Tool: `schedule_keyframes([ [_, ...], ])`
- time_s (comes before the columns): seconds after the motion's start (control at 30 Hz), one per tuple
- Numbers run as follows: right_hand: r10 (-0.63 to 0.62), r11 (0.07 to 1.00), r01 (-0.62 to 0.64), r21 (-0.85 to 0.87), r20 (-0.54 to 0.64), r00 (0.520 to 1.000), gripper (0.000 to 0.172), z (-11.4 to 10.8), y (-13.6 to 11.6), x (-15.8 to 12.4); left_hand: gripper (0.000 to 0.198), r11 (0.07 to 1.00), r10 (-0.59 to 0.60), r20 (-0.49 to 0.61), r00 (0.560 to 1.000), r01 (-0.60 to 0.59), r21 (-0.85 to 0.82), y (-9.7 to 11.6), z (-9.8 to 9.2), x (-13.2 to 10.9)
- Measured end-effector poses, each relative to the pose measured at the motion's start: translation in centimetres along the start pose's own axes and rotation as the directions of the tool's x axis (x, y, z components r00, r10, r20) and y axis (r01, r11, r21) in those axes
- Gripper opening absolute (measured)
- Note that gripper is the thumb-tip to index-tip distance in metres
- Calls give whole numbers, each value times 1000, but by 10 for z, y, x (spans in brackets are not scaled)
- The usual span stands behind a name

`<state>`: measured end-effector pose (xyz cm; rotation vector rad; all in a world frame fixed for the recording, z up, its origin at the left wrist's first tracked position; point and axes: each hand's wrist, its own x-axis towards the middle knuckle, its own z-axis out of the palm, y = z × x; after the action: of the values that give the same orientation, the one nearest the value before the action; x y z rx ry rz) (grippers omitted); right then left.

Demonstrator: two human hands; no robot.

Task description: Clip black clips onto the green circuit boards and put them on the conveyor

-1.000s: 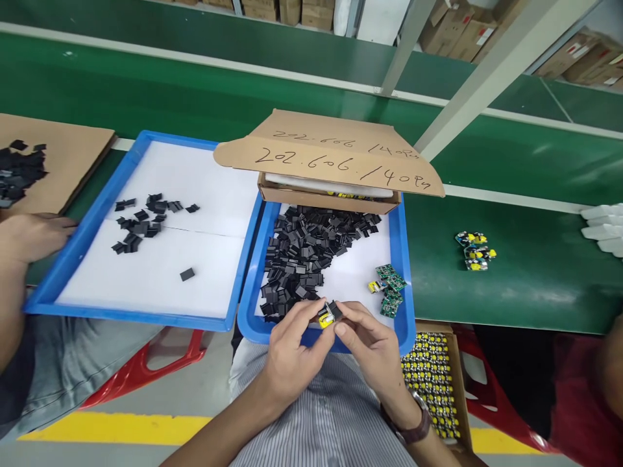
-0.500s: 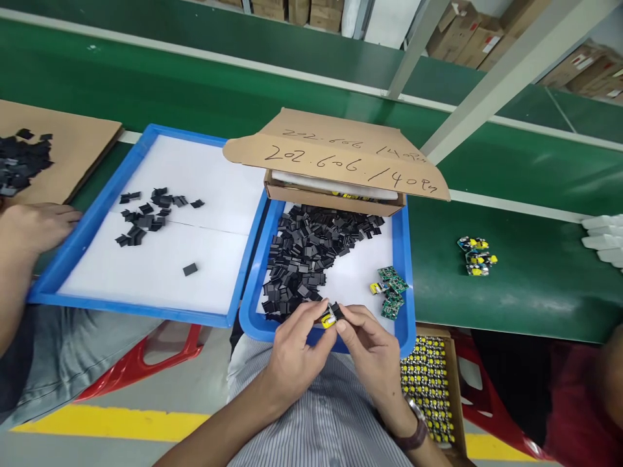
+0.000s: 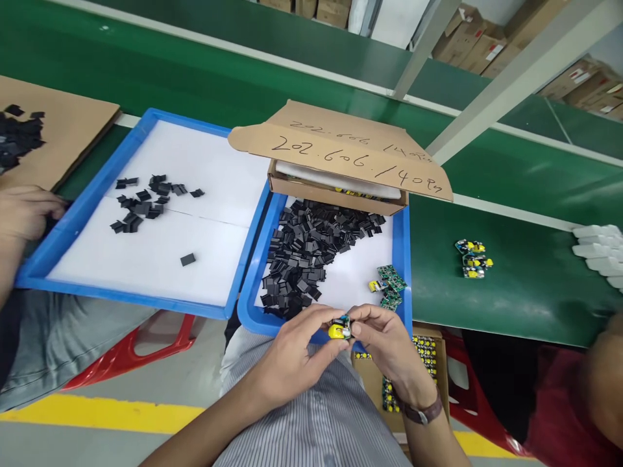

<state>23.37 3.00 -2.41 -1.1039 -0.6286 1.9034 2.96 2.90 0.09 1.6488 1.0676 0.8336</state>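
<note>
A small circuit board (image 3: 339, 328) with a yellow component is held between both hands, just above the near rim of the blue tray (image 3: 250, 318). My left hand (image 3: 302, 347) pinches its left side with thumb and fingers. At its right edge, the fingertips of my right hand (image 3: 389, 344) are closed on it. Dark parts show on the board, but I cannot tell whether a black plastic piece is among them. Beyond my hands, a heap of black plastic pieces (image 3: 299, 259) fills the tray's left side. Several green circuit boards (image 3: 390, 279) lie at its right.
An open cardboard box (image 3: 335, 192) stands at the tray's back. Another blue-rimmed tray (image 3: 131, 303) on the left holds loose black pieces (image 3: 142, 206). Finished-looking boards (image 3: 474, 259) sit on the green table. A carton of boards (image 3: 428, 357) is below right. A co-worker's hand (image 3: 29, 211) is at left.
The board has turned in my fingers, with its yellow part and green edge now facing up. Both hands have shifted slightly right and nearer to me. The co-worker's hand at left moved a little.
</note>
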Motion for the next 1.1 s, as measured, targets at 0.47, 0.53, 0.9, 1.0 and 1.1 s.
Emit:
schedule_keyframes([
  [0.47, -309, 933, 281, -224, -101, 946, 10, 21, 6, -13, 33, 973, -28, -159, 987, -9, -230, -10, 10, -3],
  [0.53, -424, 879, 370, -300, -136, 896, 13, 29, 10, -16, 35, 955, -34, -206, 978, -29, -295, -13, 15, -6],
  [0.9, -559, 825, 509, -247, -219, 800, 14, 48, 22, -20, 43, 812, -36, -260, 965, -123, -571, -16, 16, -9],
  [1.0, -587, 799, 529, -285, -177, 790, 18, 50, 20, -19, 42, 799, -28, -242, 970, -124, -589, -16, 15, -8],
  [1.1, -600, 782, 538, -313, -148, 786, 21, 51, 21, -18, 41, 794, -27, -213, 977, -108, -598, -16, 15, -7],
])
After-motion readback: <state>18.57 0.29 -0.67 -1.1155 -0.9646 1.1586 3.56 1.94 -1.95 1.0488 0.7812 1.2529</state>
